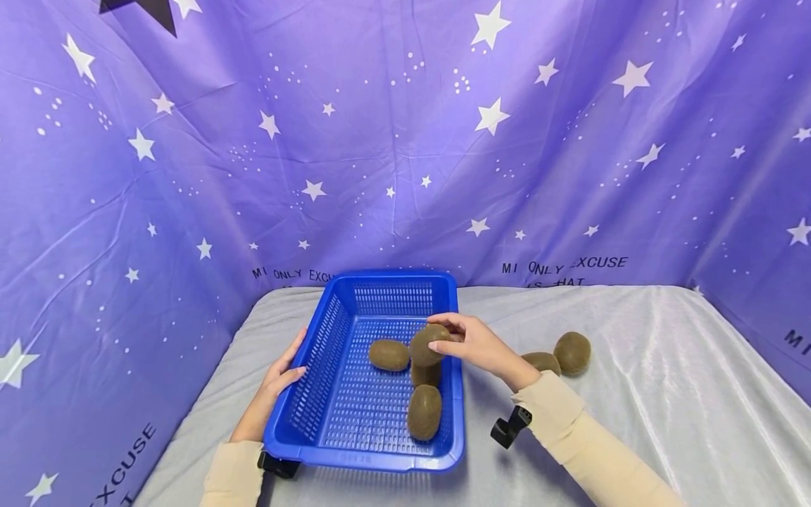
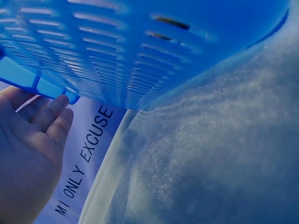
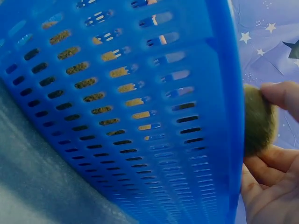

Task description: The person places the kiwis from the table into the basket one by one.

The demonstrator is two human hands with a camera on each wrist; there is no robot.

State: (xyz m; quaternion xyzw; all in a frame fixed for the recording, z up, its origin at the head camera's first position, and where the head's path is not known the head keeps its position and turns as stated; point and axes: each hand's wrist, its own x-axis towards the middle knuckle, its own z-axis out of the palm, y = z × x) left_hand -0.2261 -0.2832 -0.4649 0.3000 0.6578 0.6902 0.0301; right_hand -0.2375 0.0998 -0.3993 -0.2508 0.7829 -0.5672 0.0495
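Note:
A blue plastic basket (image 1: 364, 459) with slotted walls stands on the cloth-covered table. My left hand (image 1: 277, 380) grips its left rim, thumb over the edge; the left wrist view shows the fingers (image 2: 56, 112) under that rim from outside. Between thumb and fingers, my right hand (image 1: 478, 345) holds a brown kiwi (image 1: 429, 345) just inside the basket's right rim. This held kiwi (image 3: 259, 121) also shows past the rim in the right wrist view. Inside the basket lie a kiwi (image 1: 389, 355) near the middle, another (image 1: 424, 412) nearer the front, and one (image 1: 426, 374) partly hidden beneath the held fruit.
Right of the basket, two more kiwis sit on the grey cloth (image 1: 665, 394): a round-looking one (image 1: 572, 353) and one (image 1: 541, 362) partly covered by my right wrist. A purple star-printed curtain (image 1: 393, 141) rises behind the table and along both sides.

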